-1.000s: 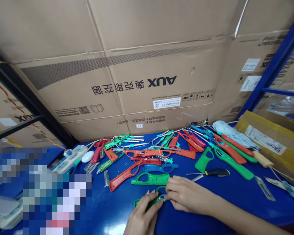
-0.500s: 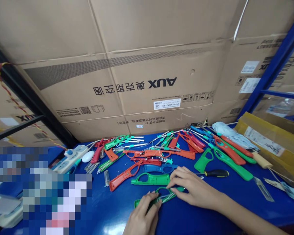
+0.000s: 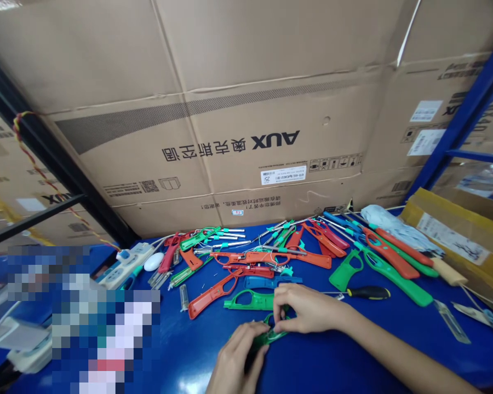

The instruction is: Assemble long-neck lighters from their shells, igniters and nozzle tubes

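My left hand (image 3: 238,358) lies at the bottom centre, fingers curled over a green plastic lighter shell (image 3: 271,335) on the blue table (image 3: 353,339). My right hand (image 3: 306,308) comes in from the right and pinches the same green shell near its loop. Just beyond my fingers lies another green shell half (image 3: 250,300), then a blue one (image 3: 267,282) and an orange one (image 3: 211,293).
Many red, orange and green lighter shells (image 3: 271,254) and metal tubes are strewn across the back of the table. A black-handled screwdriver (image 3: 367,293) lies to the right. A white power strip (image 3: 125,264) sits left. Cardboard boxes (image 3: 238,126) wall the back; a yellow-edged box (image 3: 456,241) stands right.
My right hand has drawn back left from the shell's tube end to its loop, and the fingers have closed on it. My left hand has stayed on the shell.
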### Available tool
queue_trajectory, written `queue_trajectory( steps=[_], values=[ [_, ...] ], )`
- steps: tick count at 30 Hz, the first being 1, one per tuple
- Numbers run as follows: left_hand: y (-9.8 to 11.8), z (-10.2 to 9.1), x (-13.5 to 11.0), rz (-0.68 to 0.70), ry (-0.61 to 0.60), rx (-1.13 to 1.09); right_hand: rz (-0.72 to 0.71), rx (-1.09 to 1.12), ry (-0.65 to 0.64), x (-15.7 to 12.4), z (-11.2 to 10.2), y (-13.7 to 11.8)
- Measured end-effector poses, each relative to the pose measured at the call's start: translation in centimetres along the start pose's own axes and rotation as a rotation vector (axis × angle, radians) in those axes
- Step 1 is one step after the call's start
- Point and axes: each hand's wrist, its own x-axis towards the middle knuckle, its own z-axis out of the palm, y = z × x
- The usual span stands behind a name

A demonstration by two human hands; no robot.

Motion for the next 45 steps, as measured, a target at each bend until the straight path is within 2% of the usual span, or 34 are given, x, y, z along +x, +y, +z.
queue_trajectory(
  steps=[6, 13, 15, 17, 19, 21, 22, 23, 25, 27, 30, 33, 36, 38, 43, 45],
  values=[
    [0.0, -0.1, 0.2, -0.023, 0.01, -0.044, -0.035, 0.117, -0.032, 0.2, 0.4, 0.4],
    [0.8, -0.7, 1.3, -0.058, -0.11, -0.139, -0.027, 0.11, -0.006, 0.1, 0.6, 0.6],
    [0.0, -1.9, 1.7, -0.079, -0.088, -0.092, -0.01, 0.131, 0.005, -0.1, 0.5, 0.7],
    [-1.8, -4.1, 1.8, -0.118, 0.033, 0.058, 0.015, 0.161, 0.015, -0.2, 0.4, 0.7],
    [-4.5, -6.8, 1.6, -0.138, 0.171, 0.32, 0.039, 0.186, 0.016, -0.4, 0.3, 0.7],
    [-7.2, -9.6, 1.1, -0.174, 0.216, 0.646, 0.05, 0.203, 0.013, -0.5, 0.3, 0.7],
    [-8.4, -10.8, 0.7, -0.191, 0.202, 0.801, 0.051, 0.206, 0.015, -0.6, 0.3, 0.8],
    [-9.4, -11.9, 0.3, -0.161, 0.117, 0.909, 0.048, 0.206, 0.019, -0.6, 0.4, 0.9],
    [-10.7, -13.5, -0.5, -0.04, 0.006, 1.006, 0.041, 0.202, 0.036, -0.8, 0.6, 1.0],
    [-11.2, -14.5, -1.2, 0.066, -0.075, 1.013, 0.035, 0.205, 0.044, -0.9, 0.7, 1.1],
    [-11.0, -15.2, -2.4, 0.124, -0.09, 0.963, 0.035, 0.219, 0.045, -1.0, 0.6, 1.1],
    [-10.2, -15.1, -3.4, 0.093, -0.008, 0.892, 0.034, 0.22, 0.052, -1.0, 0.5, 1.1],
    [-8.3, -13.9, -3.8, 0.028, 0.118, 0.799, 0.018, 0.232, 0.036, -1.0, 0.4, 1.1],
    [-6.3, -12.2, -3.6, 0.013, 0.182, 0.702, 0.014, 0.246, 0.039, -0.9, 0.3, 1.1],
    [-1.6, -6.3, -2.1, 0.008, 0.054, 0.409, 0.044, 0.257, 0.062, -0.8, 0.2, 1.0],
    [-0.7, -4.4, -1.5, 0.032, 0.073, 0.364, 0.049, 0.268, 0.057, -0.8, 0.3, 0.9]
  ],
)
